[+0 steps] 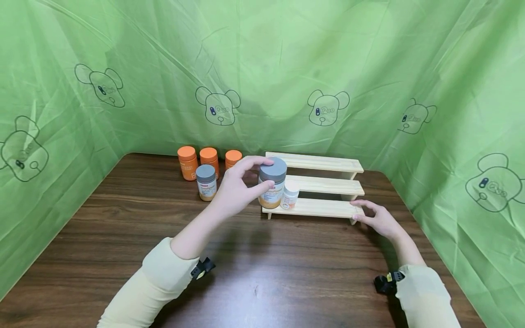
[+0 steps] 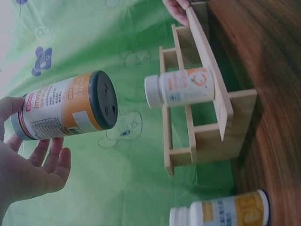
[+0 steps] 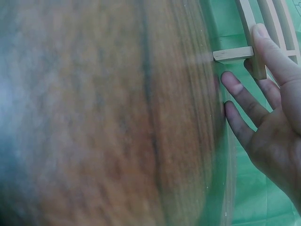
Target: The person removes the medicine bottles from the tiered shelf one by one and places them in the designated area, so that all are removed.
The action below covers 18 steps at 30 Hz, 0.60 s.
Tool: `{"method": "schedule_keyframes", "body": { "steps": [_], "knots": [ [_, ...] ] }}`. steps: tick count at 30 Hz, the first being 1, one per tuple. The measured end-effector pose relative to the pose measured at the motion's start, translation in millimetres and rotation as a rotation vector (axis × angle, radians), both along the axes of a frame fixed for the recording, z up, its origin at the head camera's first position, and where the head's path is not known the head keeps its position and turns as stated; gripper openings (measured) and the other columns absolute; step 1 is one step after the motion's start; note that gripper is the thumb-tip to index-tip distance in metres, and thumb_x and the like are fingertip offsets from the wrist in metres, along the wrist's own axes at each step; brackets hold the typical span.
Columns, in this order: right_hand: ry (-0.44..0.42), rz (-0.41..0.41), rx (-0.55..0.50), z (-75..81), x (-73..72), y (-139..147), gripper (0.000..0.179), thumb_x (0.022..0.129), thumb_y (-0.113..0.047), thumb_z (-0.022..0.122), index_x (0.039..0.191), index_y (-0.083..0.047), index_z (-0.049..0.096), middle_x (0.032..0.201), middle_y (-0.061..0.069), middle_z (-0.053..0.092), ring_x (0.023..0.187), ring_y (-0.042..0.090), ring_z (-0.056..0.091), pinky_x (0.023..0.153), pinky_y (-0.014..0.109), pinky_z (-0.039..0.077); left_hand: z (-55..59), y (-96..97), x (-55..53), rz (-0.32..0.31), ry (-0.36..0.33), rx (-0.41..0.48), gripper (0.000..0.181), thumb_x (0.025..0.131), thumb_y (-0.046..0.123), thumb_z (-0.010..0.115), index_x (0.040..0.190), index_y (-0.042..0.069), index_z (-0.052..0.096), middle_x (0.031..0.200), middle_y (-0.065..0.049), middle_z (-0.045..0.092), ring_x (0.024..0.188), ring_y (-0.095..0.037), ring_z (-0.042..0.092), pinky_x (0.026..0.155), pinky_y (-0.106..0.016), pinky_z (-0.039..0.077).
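Note:
My left hand grips a grey-lidded supplement bottle near its lid. In the left wrist view the bottle's dark base shows, raised clear of the wood. A small white bottle stands on the lowest step of the three-step wooden rack, close beside the held bottle in the head view. My right hand pinches the right end of that lowest step, its thumb on one face and a finger on the other.
Left of the rack stand a second grey-lidded bottle and several orange bottles, one partly behind my left hand. A white-capped bottle appears low in the left wrist view. Green curtains enclose the brown table.

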State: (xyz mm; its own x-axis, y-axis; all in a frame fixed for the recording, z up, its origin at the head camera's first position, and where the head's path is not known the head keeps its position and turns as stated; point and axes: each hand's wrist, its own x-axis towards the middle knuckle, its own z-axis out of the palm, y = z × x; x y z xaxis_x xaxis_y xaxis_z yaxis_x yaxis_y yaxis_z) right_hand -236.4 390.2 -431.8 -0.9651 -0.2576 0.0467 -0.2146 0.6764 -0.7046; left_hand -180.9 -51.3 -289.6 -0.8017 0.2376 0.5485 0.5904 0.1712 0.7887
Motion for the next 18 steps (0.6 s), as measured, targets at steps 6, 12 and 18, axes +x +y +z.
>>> {"method": "schedule_keyframes", "body": {
  "steps": [6, 12, 18],
  "knots": [
    [0.019, 0.009, 0.001, -8.0, -4.8, 5.5, 0.045, 0.088, -0.025, 0.068, 0.129, -0.01, 0.055, 0.066, 0.017, 0.057, 0.059, 0.024, 0.055, 0.061, 0.024, 0.043, 1.3, -15.3, 7.9, 0.056, 0.013, -0.007, 0.037, 0.079, 0.001, 0.073, 0.114, 0.001, 0.062, 0.109, -0.011, 0.063, 0.091, -0.021, 0.057, 0.083, -0.037, 0.05],
    [-0.007, -0.003, -0.001, -7.1, -4.2, 5.0, 0.046, 0.088, -0.028, 0.068, 0.129, -0.012, 0.055, 0.065, 0.018, 0.057, 0.058, 0.026, 0.055, 0.06, 0.025, 0.043, -7.5, -31.3, 10.6, 0.112, -0.01, -0.005, 0.039, 0.078, 0.002, 0.074, 0.114, 0.004, 0.062, 0.114, -0.01, 0.061, 0.096, -0.017, 0.056, 0.084, -0.035, 0.048],
    [-0.014, -0.011, 0.022, -6.5, -2.2, 4.7, 0.046, 0.088, -0.029, 0.067, 0.13, -0.013, 0.054, 0.063, 0.017, 0.056, 0.056, 0.024, 0.053, 0.055, 0.027, 0.041, -16.3, -47.6, 11.1, 0.176, -0.015, -0.029, 0.04, 0.078, 0.001, 0.074, 0.116, 0.003, 0.062, 0.114, -0.011, 0.061, 0.093, -0.02, 0.057, 0.08, -0.023, 0.046]
  ]
}}
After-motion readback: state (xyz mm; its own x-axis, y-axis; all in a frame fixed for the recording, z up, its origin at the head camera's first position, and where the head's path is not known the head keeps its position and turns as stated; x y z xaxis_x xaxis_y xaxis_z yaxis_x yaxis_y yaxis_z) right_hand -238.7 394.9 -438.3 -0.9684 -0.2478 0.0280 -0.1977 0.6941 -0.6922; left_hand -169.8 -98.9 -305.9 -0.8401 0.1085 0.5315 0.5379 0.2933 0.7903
